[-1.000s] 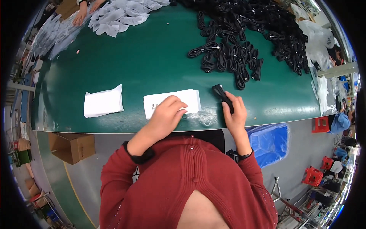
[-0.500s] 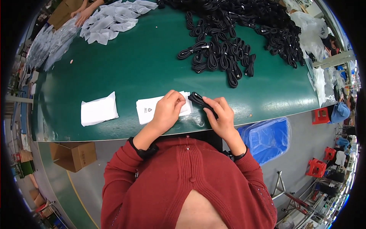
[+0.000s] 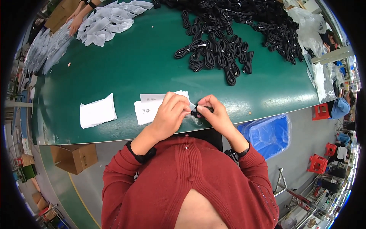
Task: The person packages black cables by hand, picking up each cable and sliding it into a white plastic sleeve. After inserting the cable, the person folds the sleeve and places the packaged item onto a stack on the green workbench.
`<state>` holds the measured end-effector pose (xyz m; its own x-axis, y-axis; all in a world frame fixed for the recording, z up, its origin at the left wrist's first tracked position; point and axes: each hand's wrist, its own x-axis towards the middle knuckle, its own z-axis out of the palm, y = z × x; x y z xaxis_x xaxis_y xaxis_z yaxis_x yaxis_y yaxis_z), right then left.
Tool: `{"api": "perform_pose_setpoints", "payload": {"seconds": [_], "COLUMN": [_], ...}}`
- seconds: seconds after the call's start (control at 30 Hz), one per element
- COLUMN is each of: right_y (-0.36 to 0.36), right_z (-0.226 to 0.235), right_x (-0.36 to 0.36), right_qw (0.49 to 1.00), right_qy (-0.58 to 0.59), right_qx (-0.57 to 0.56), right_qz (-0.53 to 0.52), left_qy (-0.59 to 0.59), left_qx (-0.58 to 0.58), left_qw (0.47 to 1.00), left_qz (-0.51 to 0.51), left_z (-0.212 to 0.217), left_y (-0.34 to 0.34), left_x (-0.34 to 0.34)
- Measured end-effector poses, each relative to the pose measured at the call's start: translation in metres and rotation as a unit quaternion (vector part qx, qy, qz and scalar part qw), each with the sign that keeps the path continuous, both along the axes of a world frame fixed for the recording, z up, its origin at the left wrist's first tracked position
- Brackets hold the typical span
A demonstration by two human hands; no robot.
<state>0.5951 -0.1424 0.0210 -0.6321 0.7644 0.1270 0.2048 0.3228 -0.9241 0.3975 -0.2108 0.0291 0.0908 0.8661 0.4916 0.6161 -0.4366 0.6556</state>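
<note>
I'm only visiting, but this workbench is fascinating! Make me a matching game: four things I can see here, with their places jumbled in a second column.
Things
1. Black cable bundle
2. Flat white stack
3. Blue bin
4. Cardboard box

Places
A. Below the table edge, toward the picture's left
B. In the right hand
C. Below the table edge, toward the picture's right
D. On the green table, by the left hand

Pairs: 1-B, 2-D, 3-C, 4-A
</note>
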Motion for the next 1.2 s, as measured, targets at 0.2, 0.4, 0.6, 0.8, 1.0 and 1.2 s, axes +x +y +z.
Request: {"api": "perform_pose_setpoints", "payload": {"seconds": [0.2, 0.4, 0.6, 0.8, 1.0, 1.2], "right_y": [0.003, 0.014, 0.002, 0.01, 0.012, 0.008], "right_z": [0.018, 0.029, 0.029, 0.03, 0.029, 0.034], "right_x": [-0.015, -0.019, -0.03, -0.035, -0.027, -0.025], "right_qw": [0.992, 0.955, 0.97, 0.94, 0.906, 0.896], "right_qy": [0.054, 0.088, 0.098, 0.169, 0.179, 0.162], "right_qx": [0.115, 0.271, 0.223, 0.296, 0.384, 0.41], "right_qz": [0.008, 0.079, -0.021, -0.008, 0.022, 0.048], "left_qy": [-0.022, -0.158, -0.238, -0.273, -0.215, -0.227], "left_qx": [0.003, -0.09, -0.138, -0.141, -0.094, -0.101], "left_qw": [0.999, 0.981, 0.961, 0.951, 0.971, 0.967], "left_qz": [0.05, 0.067, -0.008, 0.014, 0.048, 0.046], "left_z": [0.015, 0.028, 0.031, 0.032, 0.033, 0.031], "left_y": [0.008, 0.013, 0.008, 0.013, 0.006, 0.008], "left_x": [-0.008, -0.025, -0.021, -0.021, -0.016, -0.014]}}
